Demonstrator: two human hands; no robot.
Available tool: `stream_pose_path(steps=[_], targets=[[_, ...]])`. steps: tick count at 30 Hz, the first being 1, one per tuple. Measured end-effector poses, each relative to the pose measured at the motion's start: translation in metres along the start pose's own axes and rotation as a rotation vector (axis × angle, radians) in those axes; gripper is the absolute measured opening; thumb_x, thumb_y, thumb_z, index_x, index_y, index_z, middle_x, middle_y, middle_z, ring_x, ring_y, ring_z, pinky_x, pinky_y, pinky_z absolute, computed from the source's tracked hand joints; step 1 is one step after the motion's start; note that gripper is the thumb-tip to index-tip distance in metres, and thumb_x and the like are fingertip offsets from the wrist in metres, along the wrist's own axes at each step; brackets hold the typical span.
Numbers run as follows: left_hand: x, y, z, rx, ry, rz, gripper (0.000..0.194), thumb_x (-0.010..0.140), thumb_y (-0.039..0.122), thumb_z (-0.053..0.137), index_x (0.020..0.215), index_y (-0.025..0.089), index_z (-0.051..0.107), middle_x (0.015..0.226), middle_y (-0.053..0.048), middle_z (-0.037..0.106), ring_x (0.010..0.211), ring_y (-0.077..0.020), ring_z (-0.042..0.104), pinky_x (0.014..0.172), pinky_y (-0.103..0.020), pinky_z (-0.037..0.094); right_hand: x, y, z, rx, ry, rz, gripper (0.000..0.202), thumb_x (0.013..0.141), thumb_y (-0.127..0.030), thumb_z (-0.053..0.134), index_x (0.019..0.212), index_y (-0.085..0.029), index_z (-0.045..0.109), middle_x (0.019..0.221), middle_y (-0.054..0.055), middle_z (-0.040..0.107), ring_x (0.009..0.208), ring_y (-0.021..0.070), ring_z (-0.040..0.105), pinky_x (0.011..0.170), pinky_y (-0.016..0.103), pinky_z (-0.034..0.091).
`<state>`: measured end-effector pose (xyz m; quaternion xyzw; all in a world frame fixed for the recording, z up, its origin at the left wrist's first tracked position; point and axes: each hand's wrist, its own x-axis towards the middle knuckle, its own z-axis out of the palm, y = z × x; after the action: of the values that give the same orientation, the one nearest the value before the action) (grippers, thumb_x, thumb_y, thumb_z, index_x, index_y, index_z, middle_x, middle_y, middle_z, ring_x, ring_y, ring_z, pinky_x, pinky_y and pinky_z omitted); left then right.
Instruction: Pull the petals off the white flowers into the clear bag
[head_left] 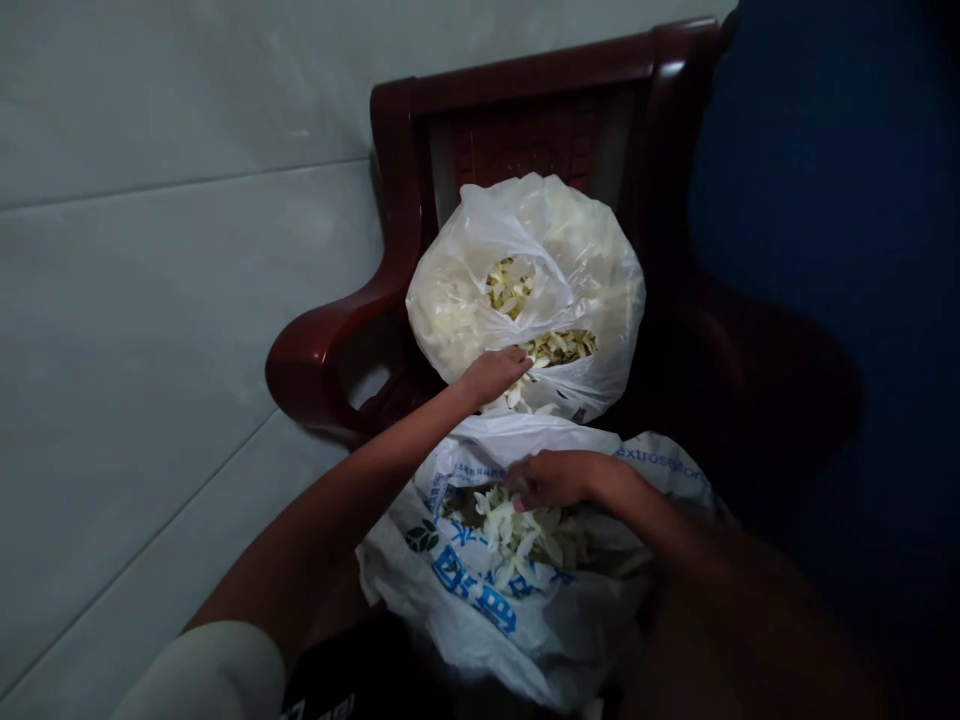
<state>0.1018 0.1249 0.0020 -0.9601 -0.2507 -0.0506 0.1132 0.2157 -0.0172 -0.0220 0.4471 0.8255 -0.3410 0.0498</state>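
While left grip [495,374] extends, right grip [555,478] curls.

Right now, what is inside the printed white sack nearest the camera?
Pale, petal-like pieces show inside the sack, partly covered by the right hand. Deeper contents are hidden beneath them and behind its sides.

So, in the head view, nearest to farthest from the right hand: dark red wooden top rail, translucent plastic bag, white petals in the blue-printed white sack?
1. White petals: just below the right hand, inside the sack.
2. Translucent plastic bag: ahead, beyond the sack.
3. Dark red wooden top rail: behind the bag.
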Motion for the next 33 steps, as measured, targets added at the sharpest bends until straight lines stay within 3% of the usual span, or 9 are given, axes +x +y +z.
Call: stream_pose_path(steps=[6,11,16,19,22,25,28,31,33], targets=[[0.012,0.013,0.006,0.038,0.055,-0.132,0.035,0.091,0.032,0.041,0.099,0.006,0.061,0.109,-0.018,0.06,0.11,-0.0251,0.051,0.095,-0.037,0.036,0.0,-0.006,0.004,-0.039,-0.016,0.004,0.048,0.078,-0.04,0.057,0.121,-0.02,0.058,0.102,0.01,0.068,0.092,0.0255,0.063,0.079,0.034,0.046],[0.038,0.028,0.016,0.021,0.056,-0.244,0.03,0.088,0.009,0.041,0.114,0.006,0.054,0.105,-0.018,0.062,0.098,-0.024,0.058,0.084,-0.038,0.042,0.006,-0.004,0.003,-0.062,-0.035,0.03,0.053,0.077,-0.042,0.057,0.124,-0.019,0.056,0.116,0.014,0.063,0.103,0.0306,0.06,0.085,0.04,0.045],[0.054,0.036,0.022,-0.051,0.038,-0.306,0.017,0.086,0.016,0.05,0.098,0.008,0.06,0.102,-0.011,0.063,0.093,-0.0193,0.06,0.08,-0.036,0.047,0.009,0.0,0.002,-0.068,-0.028,0.035,0.052,0.077,-0.045,0.055,0.123,-0.021,0.056,0.116,0.012,0.063,0.103,0.0303,0.06,0.085,0.039,0.045],[0.048,0.035,0.013,-0.128,0.1,-0.3,0.019,0.085,0.008,0.047,0.098,0.007,0.06,0.097,-0.013,0.065,0.091,-0.0208,0.062,0.079,-0.035,0.047,0.01,0.003,0.003,-0.076,-0.023,0.042,0.053,0.076,-0.047,0.055,0.123,-0.022,0.056,0.113,0.011,0.065,0.101,0.0299,0.061,0.082,0.038,0.047],[0.034,0.032,-0.009,-0.219,0.226,-0.285,0.027,0.087,0.01,0.042,0.111,0.012,0.055,0.104,-0.013,0.065,0.099,-0.0201,0.061,0.083,-0.032,0.046,0.008,0.006,0.005,-0.083,-0.005,0.042,0.053,0.075,-0.048,0.056,0.122,-0.023,0.057,0.108,0.01,0.067,0.097,0.0285,0.063,0.078,0.036,0.047],[0.011,0.033,-0.038,-0.372,0.393,-0.258,0.026,0.092,0.022,0.037,0.115,0.018,0.05,0.111,-0.007,0.063,0.103,-0.0124,0.059,0.088,-0.025,0.045,0.003,0.005,0.005,-0.093,0.045,0.024,0.047,0.076,-0.044,0.056,0.118,-0.023,0.059,0.108,0.011,0.067,0.097,0.0282,0.062,0.077,0.035,0.047],[-0.019,0.037,-0.062,-1.018,0.796,-0.309,0.019,0.084,0.029,0.053,0.1,0.019,0.054,0.096,-0.005,0.066,0.092,-0.0137,0.064,0.085,-0.027,0.049,-0.003,0.002,0.001,-0.115,0.139,0.019,0.041,0.081,-0.038,0.051,0.118,-0.023,0.058,0.11,0.012,0.065,0.1,0.0287,0.06,0.08,0.036,0.044],[-0.055,0.034,-0.071,-1.418,1.025,-0.485,0.022,0.077,0.03,0.062,0.092,0.021,0.05,0.082,0.001,0.063,0.07,-0.0111,0.064,0.066,-0.024,0.053,-0.01,-0.004,-0.009,-0.053,0.372,-0.014,0.035,0.088,-0.035,0.041,0.116,-0.023,0.059,0.108,0.011,0.065,0.099,0.0246,0.06,0.083,0.034,0.042],[-0.078,0.03,-0.065,-1.61,1.012,-0.581,0.021,0.076,0.03,0.062,0.089,0.02,0.048,0.074,0.003,0.061,0.061,-0.0095,0.063,0.061,-0.022,0.053,-0.014,-0.008,-0.016,0.085,0.597,-0.034,0.033,0.09,-0.036,0.04,0.113,-0.024,0.059,0.099,0.007,0.068,0.091,0.0202,0.062,0.08,0.031,0.043]])
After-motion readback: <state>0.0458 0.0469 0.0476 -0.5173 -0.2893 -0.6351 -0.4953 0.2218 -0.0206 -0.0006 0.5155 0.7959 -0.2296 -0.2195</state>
